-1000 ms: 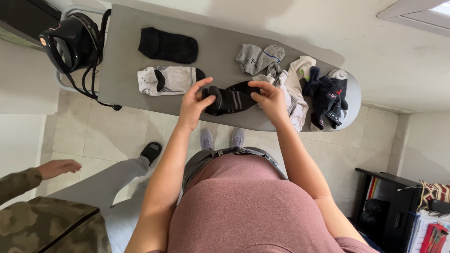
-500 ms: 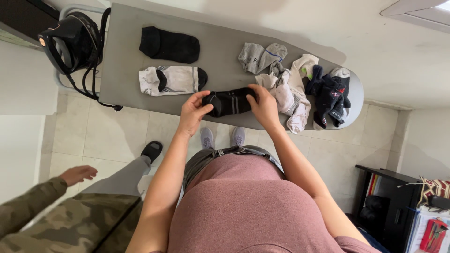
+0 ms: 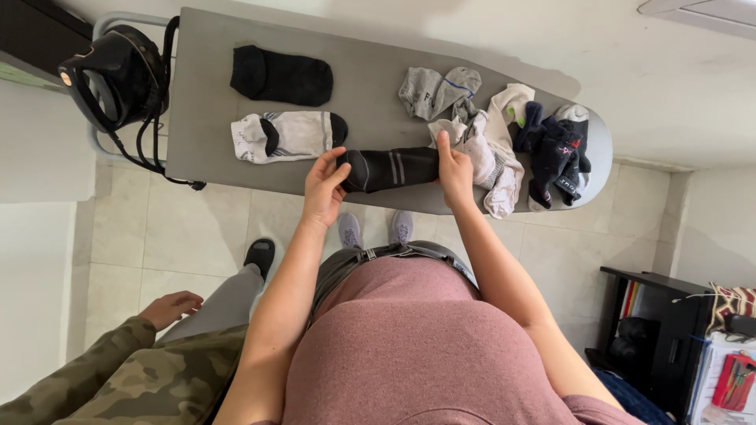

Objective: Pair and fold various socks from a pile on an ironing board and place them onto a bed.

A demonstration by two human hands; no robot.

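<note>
Camouflage sleeve (image 3: 134, 378) of another person is seen at the near left, with that person's hand (image 3: 172, 307) resting on a grey trouser leg above a black slipper (image 3: 258, 254) on the tiled floor (image 3: 150, 228). Past the pink shirt of the wearer, both bare arms are stretched to the near edge of the grey ironing board (image 3: 370, 79). A black sock with grey stripes (image 3: 390, 168) is laid flat along that near edge, between the two hands. Its left end is pinched by the left hand (image 3: 323, 187), fingers closed on the fabric. Its right end is pressed down by the right hand (image 3: 455, 171), fingers held together and extended over it. Just left of the left hand, a folded white and grey sock pair (image 3: 283, 134) is laid, and farther back a folded black sock pair (image 3: 282, 76) is set. Just right of the right hand, a loose heap of white and cream socks (image 3: 492, 149) is found, with a grey sock (image 3: 435, 89) behind it and dark navy socks (image 3: 555, 149) toward the board's rounded right tip. A black iron (image 3: 110, 75) with its cord is parked on the rest at the far left end.
</note>
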